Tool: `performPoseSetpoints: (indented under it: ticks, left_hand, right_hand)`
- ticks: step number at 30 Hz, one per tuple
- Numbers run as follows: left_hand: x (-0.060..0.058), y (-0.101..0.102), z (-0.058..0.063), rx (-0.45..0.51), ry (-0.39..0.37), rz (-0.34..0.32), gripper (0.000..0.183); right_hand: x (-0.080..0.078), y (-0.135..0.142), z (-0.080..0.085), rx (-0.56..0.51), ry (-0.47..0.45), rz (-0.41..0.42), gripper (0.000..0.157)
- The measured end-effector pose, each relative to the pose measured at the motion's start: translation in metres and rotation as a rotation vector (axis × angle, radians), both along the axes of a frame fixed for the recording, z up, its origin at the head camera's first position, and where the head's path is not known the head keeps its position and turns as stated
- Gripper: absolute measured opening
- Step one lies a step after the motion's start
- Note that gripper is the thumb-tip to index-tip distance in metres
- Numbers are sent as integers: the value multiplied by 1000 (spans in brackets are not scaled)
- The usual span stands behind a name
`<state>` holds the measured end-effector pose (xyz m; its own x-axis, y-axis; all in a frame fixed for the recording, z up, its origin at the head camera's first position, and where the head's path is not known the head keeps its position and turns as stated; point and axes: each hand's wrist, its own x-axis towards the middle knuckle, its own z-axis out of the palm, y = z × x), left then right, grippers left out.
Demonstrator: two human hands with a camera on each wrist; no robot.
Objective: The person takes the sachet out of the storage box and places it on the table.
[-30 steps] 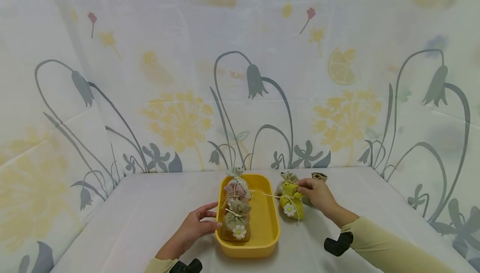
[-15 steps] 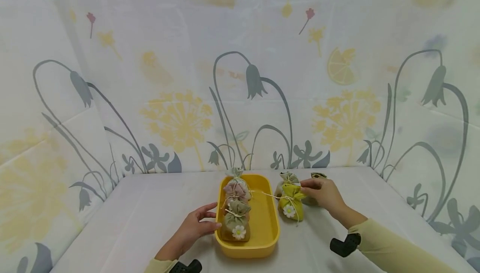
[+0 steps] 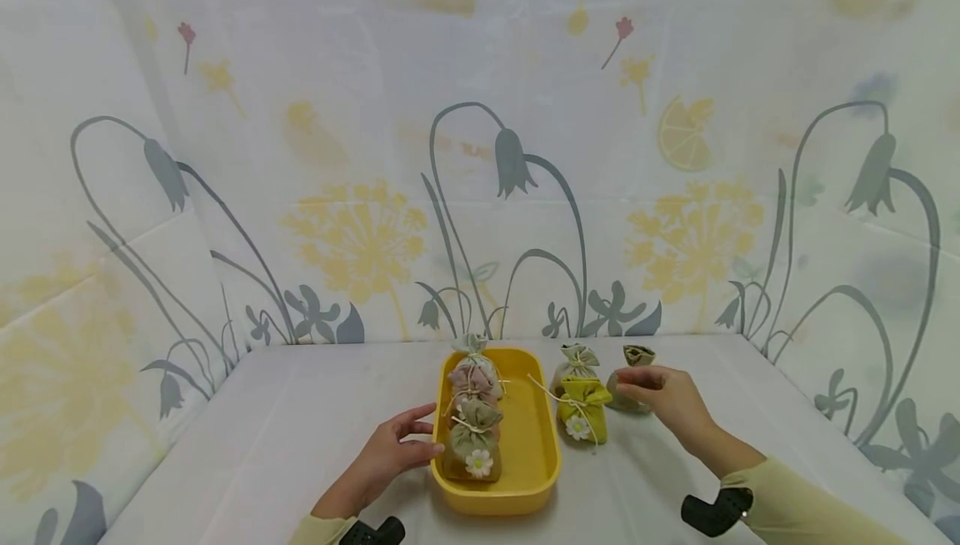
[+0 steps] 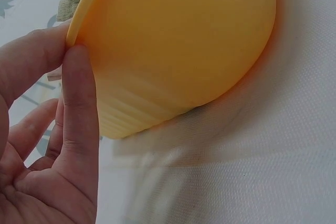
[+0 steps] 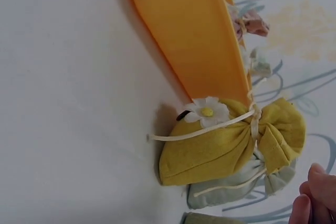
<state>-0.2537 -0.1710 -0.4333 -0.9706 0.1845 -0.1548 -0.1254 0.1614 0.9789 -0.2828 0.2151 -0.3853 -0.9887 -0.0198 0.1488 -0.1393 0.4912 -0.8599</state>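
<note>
My left hand (image 3: 390,447) pinches the left rim of a yellow plastic tray (image 3: 529,445), plainly seen in the left wrist view. Along the tray's left side stand a whitish drawstring pouch (image 3: 472,345), a pink one (image 3: 471,378) and an olive-green one (image 3: 472,445) with a white daisy. Right of the tray, a yellow-green pouch (image 3: 583,407) with a daisy stands before a pale grey-green pouch (image 3: 577,359). My right hand (image 3: 671,402), fingers loosely bent and holding nothing visible, is by a dark olive pouch (image 3: 639,355), partly covering it; contact is unclear.
A white cloth (image 3: 300,395) covers the table. Behind and at both sides hangs a flower-printed curtain (image 3: 495,262). The yellow-green pouch's cord (image 3: 542,385) reaches toward the tray's right rim.
My right hand has let go of the yellow-green pouch's neck and moved right, to the dark olive pouch. The cord no longer stretches across the tray. My left hand stays put.
</note>
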Motion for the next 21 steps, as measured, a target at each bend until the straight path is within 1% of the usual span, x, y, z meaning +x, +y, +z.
performPoseSetpoints:
  ticks: [4,7,11,14,21]
  left_hand:
    - [1,1,1,-7,-2,5,74]
    - [2,1,1,-6,-2,7,75]
    - [3,0,1,-5,1,7,74]
    - [2,0,1,0,2,4,73]
    - [2,-1,1,7,9,1,72]
  right_hand:
    - [6,-1,0,-47,-30,11,44]
    - [10,-5,1,-73,-48,18,40]
    - [16,-11,-1,-95,-47,34,32]
    - [19,-15,-1,-121,-49,49,29]
    - [25,-28,-1,-184,-68,74,28]
